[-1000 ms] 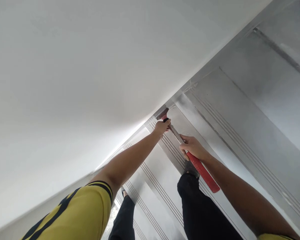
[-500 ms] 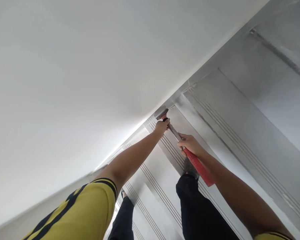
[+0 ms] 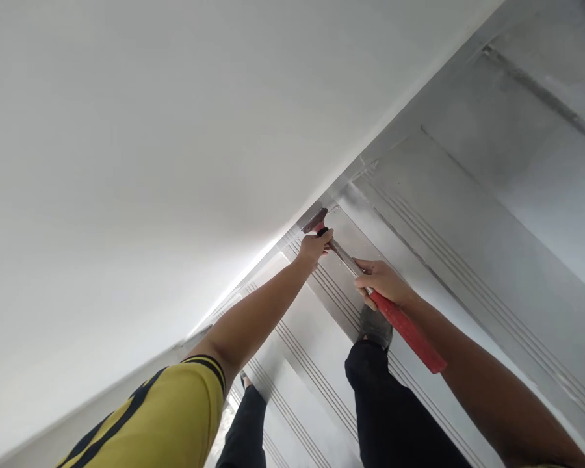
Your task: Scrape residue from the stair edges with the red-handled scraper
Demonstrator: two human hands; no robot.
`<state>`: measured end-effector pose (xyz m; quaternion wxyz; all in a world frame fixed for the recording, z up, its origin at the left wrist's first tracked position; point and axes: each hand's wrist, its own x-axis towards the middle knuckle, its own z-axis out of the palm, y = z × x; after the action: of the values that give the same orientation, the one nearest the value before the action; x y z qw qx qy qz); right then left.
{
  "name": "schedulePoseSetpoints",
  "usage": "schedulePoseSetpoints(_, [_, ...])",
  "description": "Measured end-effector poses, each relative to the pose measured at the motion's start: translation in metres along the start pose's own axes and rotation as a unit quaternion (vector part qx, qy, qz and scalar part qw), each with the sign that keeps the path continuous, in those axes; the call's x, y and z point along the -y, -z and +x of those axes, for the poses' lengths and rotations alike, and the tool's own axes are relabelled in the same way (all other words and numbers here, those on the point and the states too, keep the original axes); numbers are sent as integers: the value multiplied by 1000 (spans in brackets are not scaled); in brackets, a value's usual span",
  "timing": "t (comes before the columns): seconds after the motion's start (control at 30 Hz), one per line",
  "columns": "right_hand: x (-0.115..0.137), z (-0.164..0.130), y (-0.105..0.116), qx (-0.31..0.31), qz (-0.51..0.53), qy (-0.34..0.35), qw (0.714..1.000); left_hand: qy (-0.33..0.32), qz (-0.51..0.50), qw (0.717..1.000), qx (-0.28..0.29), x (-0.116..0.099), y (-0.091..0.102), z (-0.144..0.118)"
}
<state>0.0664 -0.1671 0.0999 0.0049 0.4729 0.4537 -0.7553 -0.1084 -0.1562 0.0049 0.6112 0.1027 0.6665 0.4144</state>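
A long-handled scraper (image 3: 400, 323) with a red grip and a metal shaft lies slantwise between my hands. Its wide blade (image 3: 314, 221) is at the skirting strip (image 3: 344, 179) where the stair meets the wall; whether the edge presses on it I cannot tell. My left hand (image 3: 314, 248) is closed around the shaft close behind the head. Further back, my right hand (image 3: 381, 282) is wrapped round the shaft just at the upper end of the red grip.
A smooth white wall (image 3: 151, 143) fills the left side. Dusty grey stairs (image 3: 468, 195) with grooved edges run up to the right and down below. My shoe (image 3: 375, 326) stands on a step under the right hand, and my other foot (image 3: 245, 380) is lower.
My right hand and the red grip have shifted slightly right and down, so the handle's angle is a little different. My left hand and the blade have hardly moved.
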Motion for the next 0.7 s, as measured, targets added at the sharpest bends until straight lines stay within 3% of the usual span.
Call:
schedulePoseSetpoints(0.27, [5, 2, -7, -13, 20, -26, 999, -11, -12, 1000, -3, 4, 4, -3])
schedulePoseSetpoints(0.5, [-6, 34, -5, -14, 11, -23, 1000, 6, -24, 999, -34, 18, 3, 19])
schedulePoseSetpoints(0.7, [-12, 20, 5, -15, 23, -4, 1000, 1, -21, 1000, -20, 18, -6, 21])
